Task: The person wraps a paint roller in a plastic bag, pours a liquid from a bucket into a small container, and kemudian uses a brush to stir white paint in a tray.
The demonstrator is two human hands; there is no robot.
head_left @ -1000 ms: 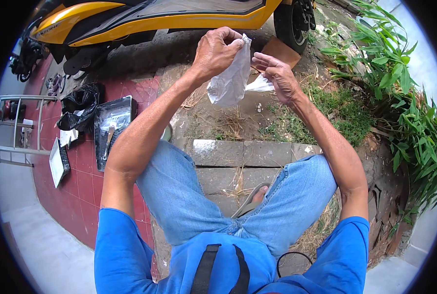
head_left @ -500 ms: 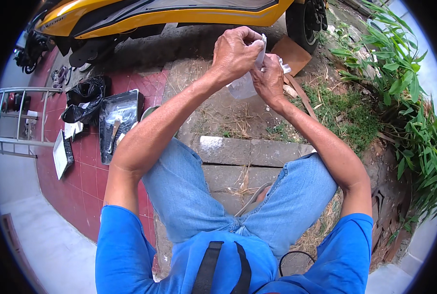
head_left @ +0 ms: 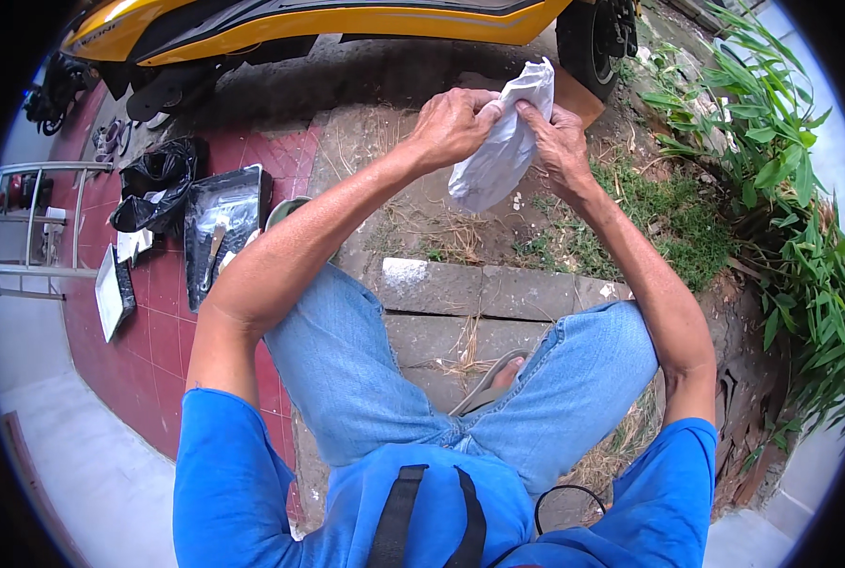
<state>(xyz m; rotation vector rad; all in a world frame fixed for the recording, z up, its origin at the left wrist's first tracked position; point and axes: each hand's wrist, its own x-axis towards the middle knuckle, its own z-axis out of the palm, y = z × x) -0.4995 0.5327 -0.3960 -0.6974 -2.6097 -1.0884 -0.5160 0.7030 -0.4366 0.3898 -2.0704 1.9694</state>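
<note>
A crumpled whitish plastic bag [head_left: 494,168] hangs between my hands, above the ground ahead of my knees. My left hand [head_left: 455,125] pinches its left edge near the top, thumb against the fingers. On the other side my right hand [head_left: 560,142] grips the bag's right edge, thumb pressed on its face. The bag's top end sticks up above both hands, and its rounded bottom droops to the lower left. What the bag contains, if anything, I cannot make out.
A yellow motorbike [head_left: 346,21] stands across the far side. To the left, on red tiles, lie a black tray [head_left: 193,270] with white residue and a scraper [head_left: 216,248], a black plastic bag [head_left: 162,180] and a metal ladder [head_left: 39,218]. Green plants [head_left: 773,142] grow at right.
The bag has gone from bunched and partly hidden to spread out and larger in view. My right hand has moved right, away from my left, which has come slightly lower.
</note>
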